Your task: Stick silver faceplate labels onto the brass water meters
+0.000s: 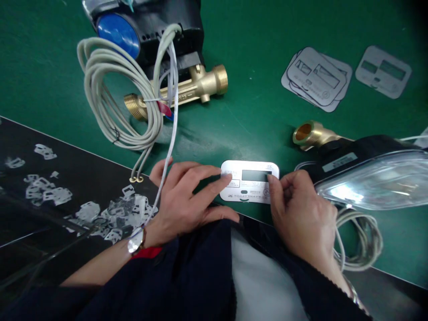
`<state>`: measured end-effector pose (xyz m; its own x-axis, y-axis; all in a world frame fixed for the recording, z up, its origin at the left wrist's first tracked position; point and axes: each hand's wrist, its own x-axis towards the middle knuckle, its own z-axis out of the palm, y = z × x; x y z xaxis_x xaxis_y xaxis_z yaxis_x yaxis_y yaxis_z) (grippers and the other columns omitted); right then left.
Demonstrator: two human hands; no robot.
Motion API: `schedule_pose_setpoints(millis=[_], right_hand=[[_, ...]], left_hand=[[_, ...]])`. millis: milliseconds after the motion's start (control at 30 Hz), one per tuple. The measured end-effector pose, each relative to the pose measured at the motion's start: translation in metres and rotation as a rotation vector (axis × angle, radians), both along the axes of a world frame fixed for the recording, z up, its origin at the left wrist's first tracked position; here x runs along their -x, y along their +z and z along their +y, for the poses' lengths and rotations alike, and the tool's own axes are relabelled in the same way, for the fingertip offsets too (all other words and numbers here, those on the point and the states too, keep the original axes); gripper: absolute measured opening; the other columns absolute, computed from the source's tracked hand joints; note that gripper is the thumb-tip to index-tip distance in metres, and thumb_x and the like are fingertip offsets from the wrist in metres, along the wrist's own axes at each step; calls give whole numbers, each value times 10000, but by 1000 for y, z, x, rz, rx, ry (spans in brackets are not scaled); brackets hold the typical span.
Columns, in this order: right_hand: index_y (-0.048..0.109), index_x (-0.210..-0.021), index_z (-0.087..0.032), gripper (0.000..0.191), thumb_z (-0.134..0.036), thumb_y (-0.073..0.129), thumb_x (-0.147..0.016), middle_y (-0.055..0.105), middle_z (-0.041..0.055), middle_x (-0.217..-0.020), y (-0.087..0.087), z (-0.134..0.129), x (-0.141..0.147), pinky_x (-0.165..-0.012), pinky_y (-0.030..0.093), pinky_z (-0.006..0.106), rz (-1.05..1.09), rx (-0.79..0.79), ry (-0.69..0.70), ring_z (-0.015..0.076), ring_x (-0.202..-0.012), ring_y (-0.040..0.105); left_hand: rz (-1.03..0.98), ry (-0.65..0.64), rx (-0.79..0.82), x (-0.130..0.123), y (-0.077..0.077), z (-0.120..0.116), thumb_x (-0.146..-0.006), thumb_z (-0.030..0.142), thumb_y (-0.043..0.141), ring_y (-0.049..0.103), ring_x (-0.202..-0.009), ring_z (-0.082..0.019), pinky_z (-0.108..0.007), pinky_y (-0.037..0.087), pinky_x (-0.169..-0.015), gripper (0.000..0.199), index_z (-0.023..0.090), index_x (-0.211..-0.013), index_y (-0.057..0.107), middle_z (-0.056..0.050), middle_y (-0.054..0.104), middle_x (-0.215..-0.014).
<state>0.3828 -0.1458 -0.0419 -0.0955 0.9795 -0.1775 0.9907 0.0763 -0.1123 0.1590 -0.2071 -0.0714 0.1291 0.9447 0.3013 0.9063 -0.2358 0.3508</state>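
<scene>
A white faceplate label (254, 182) with printed text and a rectangular window lies at the table's near edge, in front of my body. My left hand (187, 196) has its fingers apart, and its fingertips rest on the label's left end. A white cable crosses over that hand's back. At the opposite end, my right hand (299, 209) pinches the label's right edge between thumb and curled fingers. Just right of it sits a meter with a clear cover (377, 180) and a brass threaded pipe end (312, 135).
Another meter with a brass pipe body (200, 84), blue cap (118, 34) and coiled grey cable (90, 84) stands upper left. Stacked labels (314, 76) and a single label (394, 87) lie upper right. A cable coil (374, 254) sits right. White scraps (88, 211) litter the floor.
</scene>
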Motion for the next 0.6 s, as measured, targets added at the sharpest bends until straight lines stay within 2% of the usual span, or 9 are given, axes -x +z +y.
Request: schedule_pose_setpoints(millis=[67,167,233,333,400,467,533,600], right_hand=[[540,-883,-224,271,-455,588,-1017,556,-24,-619,0,1,0,-541,186,264,18,-7,11,132,-466,393],[531,-881,-228,275,-460,593,-1014,582,-30,-617,0,1,-1,-520,215,259,79,-10,14,143,-474,458],[519,-876,-231,276,-457,597,-1013,597,-39,-618,-1,-1,-2,-501,250,254,153,-12,10,144,-483,507],[518,-885,-229,235,-398,631,-1001,600,-57,-618,-3,-9,-5,-484,332,244,324,-95,62,126,-484,556],[530,-881,-225,197,-325,655,-995,592,-63,-614,-5,-15,-7,-492,358,247,433,-205,240,111,-480,552],[534,-838,-223,205,-252,662,-996,586,-55,-618,-7,-21,-6,-519,362,271,509,-268,522,113,-506,545],[526,-773,-221,261,-204,651,-1001,574,-44,-621,-8,-25,-3,-548,351,304,564,-260,768,123,-536,530],[520,-725,-219,309,-185,624,-1014,553,-39,-614,-7,-26,1,-552,330,327,600,-240,874,128,-544,501]], left_hand=[[48,-27,39,-5,-4,-14,-873,722,693,628,-1164,-322,-583,306,-1115,621,382,-1388,629,-47,745,-1272],[122,-1,119,-15,-4,-21,-949,412,728,555,-1292,-324,-586,320,-1109,510,462,-1435,579,-26,659,-1440],[160,-17,163,-20,1,-18,-948,247,707,488,-1375,-328,-601,332,-1105,603,525,-1454,534,-2,563,-1549],[187,-8,180,-19,7,-14,-947,208,690,411,-1437,-342,-628,348,-1098,695,568,-1493,457,10,462,-1625],[174,0,186,-17,6,-13,-948,268,695,378,-1445,-362,-658,340,-1094,657,574,-1482,466,12,446,-1622],[137,19,143,-15,0,-15,-943,350,700,395,-1409,-380,-673,349,-1069,506,555,-1387,571,20,472,-1580],[83,78,38,-15,-11,-17,-929,387,711,456,-1333,-372,-661,387,-1025,318,498,-1225,683,23,510,-1525],[28,148,-70,-16,-22,-19,-912,356,731,508,-1265,-342,-620,438,-981,173,419,-1073,731,14,544,-1476]])
